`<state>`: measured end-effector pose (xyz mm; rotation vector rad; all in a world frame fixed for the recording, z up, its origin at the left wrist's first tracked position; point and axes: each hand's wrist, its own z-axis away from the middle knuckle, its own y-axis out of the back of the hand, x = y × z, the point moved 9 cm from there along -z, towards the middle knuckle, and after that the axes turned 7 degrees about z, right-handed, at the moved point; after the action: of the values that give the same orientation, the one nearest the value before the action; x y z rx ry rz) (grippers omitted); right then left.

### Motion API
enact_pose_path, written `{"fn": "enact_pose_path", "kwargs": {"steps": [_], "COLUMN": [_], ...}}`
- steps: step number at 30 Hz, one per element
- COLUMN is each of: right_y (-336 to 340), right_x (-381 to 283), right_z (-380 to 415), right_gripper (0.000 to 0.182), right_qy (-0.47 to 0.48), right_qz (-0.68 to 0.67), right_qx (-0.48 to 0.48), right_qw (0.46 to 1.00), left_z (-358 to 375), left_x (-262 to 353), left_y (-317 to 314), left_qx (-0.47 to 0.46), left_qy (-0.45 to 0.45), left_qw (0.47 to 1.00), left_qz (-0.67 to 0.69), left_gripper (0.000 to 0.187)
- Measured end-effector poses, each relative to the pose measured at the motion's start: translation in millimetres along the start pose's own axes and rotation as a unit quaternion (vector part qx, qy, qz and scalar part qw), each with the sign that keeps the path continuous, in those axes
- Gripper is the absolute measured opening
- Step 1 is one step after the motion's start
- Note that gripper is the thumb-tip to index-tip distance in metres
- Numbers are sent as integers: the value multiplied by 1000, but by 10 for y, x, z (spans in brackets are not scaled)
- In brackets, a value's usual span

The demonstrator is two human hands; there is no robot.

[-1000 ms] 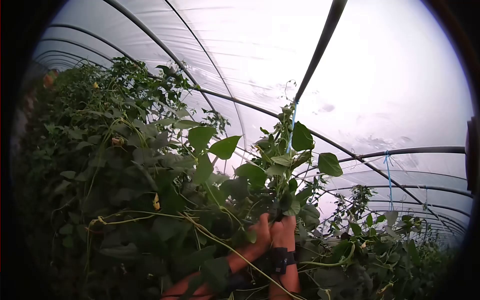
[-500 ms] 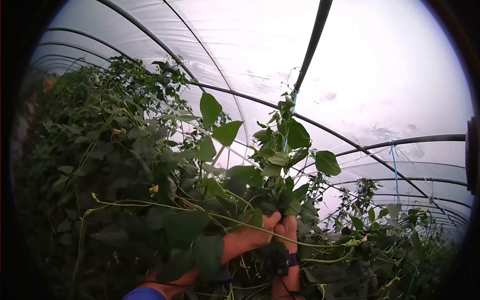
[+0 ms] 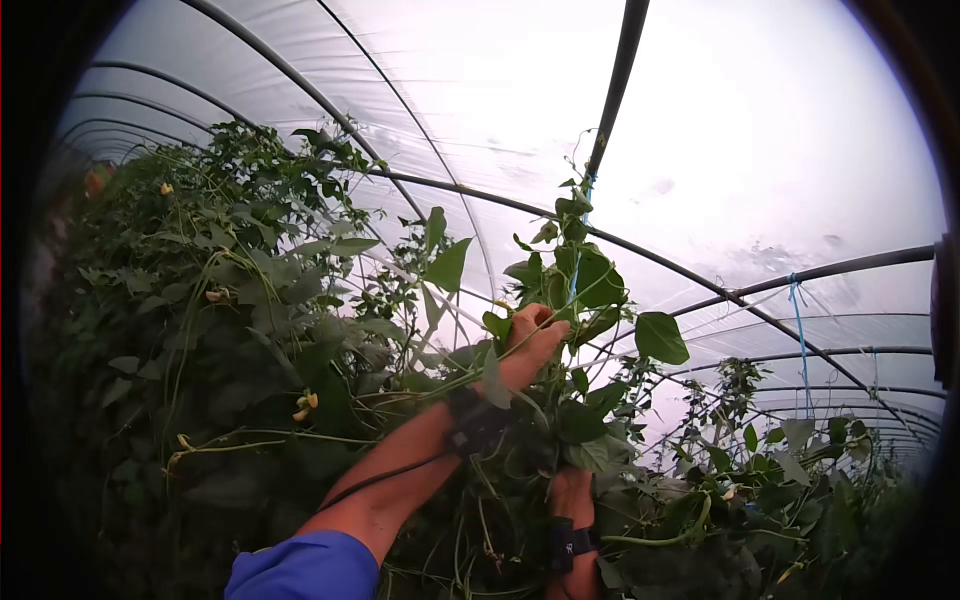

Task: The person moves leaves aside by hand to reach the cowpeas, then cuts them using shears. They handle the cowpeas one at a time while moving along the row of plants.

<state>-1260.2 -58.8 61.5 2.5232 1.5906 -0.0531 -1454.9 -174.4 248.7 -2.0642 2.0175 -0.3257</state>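
My left hand [image 3: 535, 345] is raised among the climbing bean vines, its fingers closed in a pinch on a thin vine stem [image 3: 548, 318]. Broad green leaves [image 3: 600, 280] of the same climbing plant stand just beyond it. A blue string [image 3: 574, 275] runs up through this plant toward the roof pipe. Lower down, my right hand [image 3: 572, 484] reaches up into the foliage. Leaves [image 3: 588, 452] cover its fingers, so what it holds, if anything, is hidden. Both wrists wear black bands with cables.
Dense vines [image 3: 130, 360] fill the left side, with small yellow flowers [image 3: 306, 405]. More vines [image 3: 760, 510] stand at right. Dark pipe arches [image 3: 690, 280] carry the plastic film overhead. Another blue string [image 3: 803, 345] hangs at right.
My left hand has moved up from beside my right hand to a higher part of the plant. My right hand has dropped slightly behind leaves. The long stem crossing in front has shifted away.
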Motion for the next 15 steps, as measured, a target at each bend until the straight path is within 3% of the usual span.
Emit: {"fn": "enact_pose_path", "kwargs": {"steps": [1,2,3,5,6,7,8,9,10,11,12,13,14,15], "right_y": [-22,-117,-411,-294,-265,-230,-223,-215,-217,-214,-215,-216,-213,-218], "right_x": [113,-57,-69,-435,-603,-666,-701,-703,-701,-670,-645,-595,-551,-499], "right_z": [-45,-45,69,170,209,214,199,189,181,179,165,166,154,164], "right_gripper": [36,34,32,30,29,29,29,29,29,29,29,29,30,30], "right_qy": [0,178,323,332,346,339,332,324,323,318,315,310,304,298], "right_qz": [-1,346,638,649,660,649,633,616,603,590,573,555,537,518], "right_qx": [5,35,56,80,106,101,87,76,64,51,37,24,7,-13], "right_qw": [1000,921,696,679,658,674,693,713,726,740,756,771,787,801], "left_z": [-78,-150,-190,-285,-380,-465,-521,-496,-342,-26,-130,-168,-403,-443], "left_x": [-1,20,62,17,-121,-246,-326,-356,53,355,176,241,27,-266], "left_y": [-1,130,248,361,310,248,56,116,-90,-280,-337,-401,-436,-474], "left_qx": [-5,68,138,187,128,67,-115,-114,-206,-285,-361,-361,-314,-248], "left_qy": [-3,-24,-45,-75,-30,18,60,62,-170,-393,-294,-300,-70,167], "left_qw": [1000,990,958,944,977,995,983,983,946,847,875,873,944,954], "left_qz": [1,-123,-246,-262,-169,-75,-134,-133,-181,-219,-131,-133,-74,-6], "left_gripper": [32,33,36,41,40,42,45,45,57,71,74,74,72,70]}}
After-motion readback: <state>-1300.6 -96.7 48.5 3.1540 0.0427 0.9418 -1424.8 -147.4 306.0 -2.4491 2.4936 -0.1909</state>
